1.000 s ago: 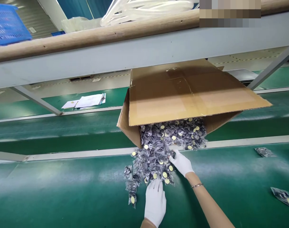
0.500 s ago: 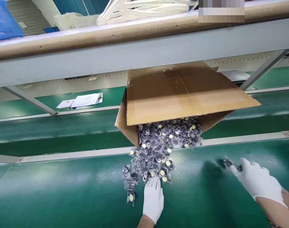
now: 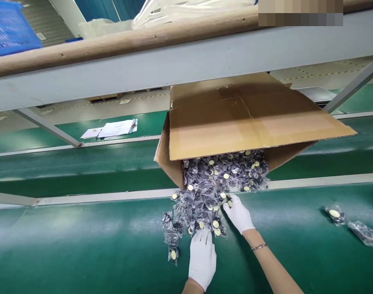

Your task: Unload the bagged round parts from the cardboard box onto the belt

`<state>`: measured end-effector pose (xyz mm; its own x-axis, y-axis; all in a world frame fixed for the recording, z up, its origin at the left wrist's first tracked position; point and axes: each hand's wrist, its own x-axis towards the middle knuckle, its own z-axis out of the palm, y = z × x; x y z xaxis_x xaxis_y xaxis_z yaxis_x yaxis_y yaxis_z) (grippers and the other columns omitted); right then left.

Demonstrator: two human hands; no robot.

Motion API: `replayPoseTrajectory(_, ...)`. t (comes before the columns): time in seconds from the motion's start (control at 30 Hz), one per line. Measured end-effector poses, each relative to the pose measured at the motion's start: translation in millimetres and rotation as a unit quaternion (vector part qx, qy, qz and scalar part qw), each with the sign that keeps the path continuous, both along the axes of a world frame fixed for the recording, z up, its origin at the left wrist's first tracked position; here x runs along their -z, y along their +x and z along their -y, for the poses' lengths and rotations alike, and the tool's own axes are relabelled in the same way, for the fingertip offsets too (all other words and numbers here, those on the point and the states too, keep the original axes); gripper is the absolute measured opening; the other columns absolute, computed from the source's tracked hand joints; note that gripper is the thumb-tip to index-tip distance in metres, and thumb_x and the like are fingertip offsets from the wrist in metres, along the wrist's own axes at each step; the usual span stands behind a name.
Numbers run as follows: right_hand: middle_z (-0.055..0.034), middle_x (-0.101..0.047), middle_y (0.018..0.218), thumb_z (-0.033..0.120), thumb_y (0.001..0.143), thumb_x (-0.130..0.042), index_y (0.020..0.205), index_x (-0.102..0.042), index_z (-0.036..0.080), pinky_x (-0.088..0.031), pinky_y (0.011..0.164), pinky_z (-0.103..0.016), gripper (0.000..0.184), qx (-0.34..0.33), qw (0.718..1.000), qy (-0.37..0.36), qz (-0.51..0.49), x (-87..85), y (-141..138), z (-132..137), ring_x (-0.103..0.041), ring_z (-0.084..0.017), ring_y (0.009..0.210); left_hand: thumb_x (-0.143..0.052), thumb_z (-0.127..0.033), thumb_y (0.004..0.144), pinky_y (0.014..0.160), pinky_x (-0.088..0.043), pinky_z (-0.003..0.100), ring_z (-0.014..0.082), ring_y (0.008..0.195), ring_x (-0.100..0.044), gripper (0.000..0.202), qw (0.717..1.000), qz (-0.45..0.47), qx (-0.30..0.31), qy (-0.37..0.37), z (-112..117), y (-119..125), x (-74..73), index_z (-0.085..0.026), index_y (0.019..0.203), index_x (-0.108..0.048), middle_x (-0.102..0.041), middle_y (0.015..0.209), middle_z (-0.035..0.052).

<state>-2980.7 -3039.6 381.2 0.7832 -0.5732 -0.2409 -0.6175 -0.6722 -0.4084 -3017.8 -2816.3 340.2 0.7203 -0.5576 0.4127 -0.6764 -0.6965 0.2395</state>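
Small dark parts in clear plastic bags, many with a pale yellow round spot, lie in a heap [image 3: 201, 198]. They spill from an open cardboard box [image 3: 235, 118] tipped toward me. My left hand [image 3: 202, 259], white-gloved, rests at the heap's near edge, its stretched fingers touching the closest bags. At the heap's right side my right hand [image 3: 239, 214], also gloved, has thumb and fingers around a bagged part [image 3: 230, 203]; its fingertips are partly hidden. Farther right, one bagged part [image 3: 335, 214] lies beside another bagged part [image 3: 364, 233], apart from the heap.
The green work surface [image 3: 97, 253] runs across the front. Above the box crosses a grey shelf beam [image 3: 128, 73], with a blue basket [image 3: 13, 32] and white plastic items [image 3: 186, 12] on the shelf. Papers [image 3: 115, 128] lie on the green surface behind.
My right hand has moved left from the far right to the heap, leaving bagged parts on the surface there. My left hand stays at the heap's near edge. The view has shifted slightly.
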Motion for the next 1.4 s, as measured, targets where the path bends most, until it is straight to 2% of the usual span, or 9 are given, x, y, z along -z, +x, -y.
replayPoseTrajectory(0.27, -0.0077, -0.076, 0.102, 0.044, 0.094, -0.054, 0.126, -0.059, 0.022, -0.05, 0.083, -0.033, 0.039, 0.034, 0.995, 0.056, -0.079, -21.8, 8.4, -12.8, -0.073, -0.026, 0.099, -0.051, -0.02, 0.091, 0.096, -0.06, 0.044, 0.0249, 0.108, -0.069, 0.036, 1.0, 0.016, 0.0, -0.003, 1.0, 0.2, -1.7, -0.018, 0.122, -0.069, -0.075, 0.119, 0.0071)
replayPoseTrajectory(0.4, -0.0097, -0.076, 0.1, 0.056, 0.093, -0.05, 0.123, -0.06, 0.022, -0.052, 0.08, -0.037, 0.046, 0.077, 0.992, 0.034, -0.098, -39.0, -79.2, 60.8, -0.073, -0.028, 0.089, -0.052, -0.02, 0.09, 0.096, -0.06, 0.044, 0.0244, 0.108, -0.069, 0.037, 1.0, 0.014, 0.006, 0.002, 0.0, 0.3, 0.5, -0.018, 0.123, -0.069, -0.075, 0.119, 0.0072)
replayPoseTrajectory(0.57, -0.0259, -0.068, 0.119, 0.054, 0.091, -0.048, 0.124, -0.067, 0.015, -0.052, 0.077, -0.053, 0.055, 0.141, 0.955, -0.252, -0.074, -73.2, -143.4, 147.3, -0.066, -0.041, 0.098, -0.051, -0.019, 0.091, 0.095, -0.061, 0.044, 0.0248, 0.109, -0.069, 0.036, 1.0, 0.006, 0.008, 0.008, 0.1, 1.1, 0.2, -0.017, 0.122, -0.07, -0.075, 0.12, 0.0078)
replayPoseTrajectory(0.77, -0.0135, -0.065, 0.131, 0.044, 0.096, -0.046, 0.14, -0.059, 0.022, -0.054, 0.084, -0.037, 0.051, -0.031, 0.994, -0.066, 0.077, -50.1, -16.9, 61.1, -0.066, -0.026, 0.105, -0.051, -0.02, 0.091, 0.094, -0.061, 0.045, 0.0255, 0.107, -0.069, 0.037, 1.0, 0.018, 0.003, 0.006, 0.9, 0.2, 1.1, -0.017, 0.123, -0.07, -0.075, 0.12, 0.0074)
replayPoseTrajectory(0.93, -0.0219, -0.065, 0.127, 0.031, 0.084, -0.057, 0.112, -0.07, 0.015, -0.048, 0.098, -0.047, 0.035, -0.02, 0.988, -0.065, 0.141, -8.4, 45.0, -4.7, -0.061, -0.034, 0.111, -0.051, -0.019, 0.09, 0.096, -0.06, 0.045, 0.025, 0.11, -0.068, 0.04, 1.0, 0.0, 0.001, 0.004, -0.5, -1.2, 4.5, -0.019, 0.126, -0.068, -0.074, 0.123, 0.0072)
replayPoseTrajectory(1.03, -0.0162, -0.072, 0.109, 0.038, 0.088, -0.044, 0.105, -0.067, 0.017, -0.053, 0.091, -0.04, 0.035, 0.016, 0.985, -0.004, 0.171, 0.6, 17.4, 2.5, -0.066, -0.028, 0.099, -0.052, -0.02, 0.09, 0.096, -0.06, 0.045, 0.0249, 0.11, -0.068, 0.039, 1.0, -0.006, 0.0, -0.001, -0.9, -1.1, 4.8, -0.02, 0.126, -0.068, -0.075, 0.123, 0.0065)
replayPoseTrajectory(1.17, -0.0137, -0.074, 0.101, 0.065, 0.087, -0.036, 0.11, -0.064, 0.019, -0.056, 0.083, -0.041, 0.058, 0.147, 0.975, 0.064, 0.155, -22.3, -63.4, 74.4, -0.07, -0.029, 0.089, -0.052, -0.02, 0.09, 0.096, -0.06, 0.045, 0.0249, 0.11, -0.069, 0.039, 1.0, -0.005, 0.004, -0.002, -0.7, -0.2, 3.1, -0.018, 0.125, -0.068, -0.075, 0.122, 0.0066)
replayPoseTrajectory(1.3, -0.0257, -0.066, 0.126, 0.072, 0.087, -0.033, 0.138, -0.059, 0.017, -0.052, 0.088, -0.056, 0.08, 0.186, 0.967, -0.153, 0.083, -68.3, -129.2, 149.3, -0.068, -0.042, 0.1, -0.052, -0.019, 0.09, 0.095, -0.06, 0.044, 0.0248, 0.109, -0.069, 0.037, 1.0, -0.011, 0.006, 0.002, 0.1, 0.3, 1.4, -0.018, 0.123, -0.069, -0.075, 0.121, 0.0078)
replayPoseTrajectory(1.4, -0.0274, -0.062, 0.134, 0.067, 0.09, -0.031, 0.139, -0.059, 0.012, -0.05, 0.097, -0.059, 0.078, 0.156, 0.963, -0.199, 0.091, -81.0, -126.7, 129.9, -0.064, -0.045, 0.112, -0.052, -0.018, 0.089, 0.096, -0.06, 0.044, 0.0241, 0.108, -0.068, 0.038, 1.0, -0.003, 0.002, 0.001, 0.3, 0.5, 0.5, -0.018, 0.123, -0.069, -0.075, 0.12, 0.0071)
